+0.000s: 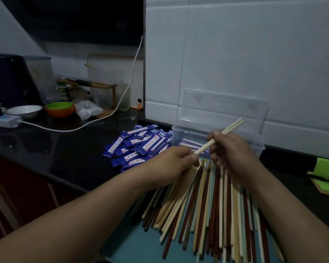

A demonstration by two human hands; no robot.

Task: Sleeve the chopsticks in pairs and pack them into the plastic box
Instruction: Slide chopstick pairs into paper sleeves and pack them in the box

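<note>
Looking down first at a heap of loose chopsticks (pixel 207 215), pale and dark brown, fanning across a teal mat (pixel 133 243) on the dark surface (pixel 65 154). Just above the heap's far end, pinching the near tip of a pale pair (pixel 234 126) with the left hand (pixel 171 166) and gripping its middle in the curled right hand (pixel 234 150), holding it tilted up to the right. Beyond, finding blue sleeves (pixel 139 147) piling just beside a clear box (pixel 179 135), with its lid (pixel 224 109) standing open against the wall and sleeved pairs (pixel 190 143) lying inside.
</note>
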